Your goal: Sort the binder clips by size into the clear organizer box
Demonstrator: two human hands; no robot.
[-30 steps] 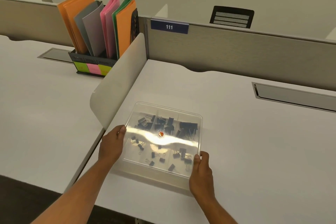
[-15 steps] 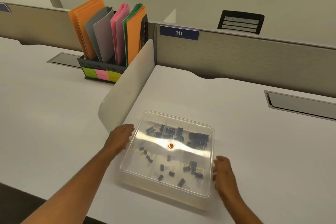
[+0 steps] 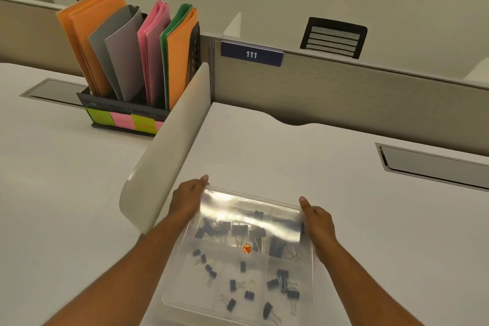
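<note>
Hands gripped the lid [image 3: 251, 213] of the clear organizer box [image 3: 238, 259] on the desk [image 3: 291, 161], left hand [image 3: 189, 197] and right hand [image 3: 316, 222] at opposite far corners, apparently to expose the binder clips [image 3: 239, 230] inside.

The clear, glossy plastic organizer box [image 3: 238, 296] carries a transparent lid [image 3: 251, 209] that reflects a bright glare band. Inside lie dark binder clips [image 3: 232, 230] with thin wire handles that look metallic. The white desk surface [image 3: 291, 156] looks smooth and matt. The curved white divider panel [image 3: 164, 156] shows a smooth, slightly satin finish. The coloured folders [image 3: 124, 50] look like matt paper.
</note>
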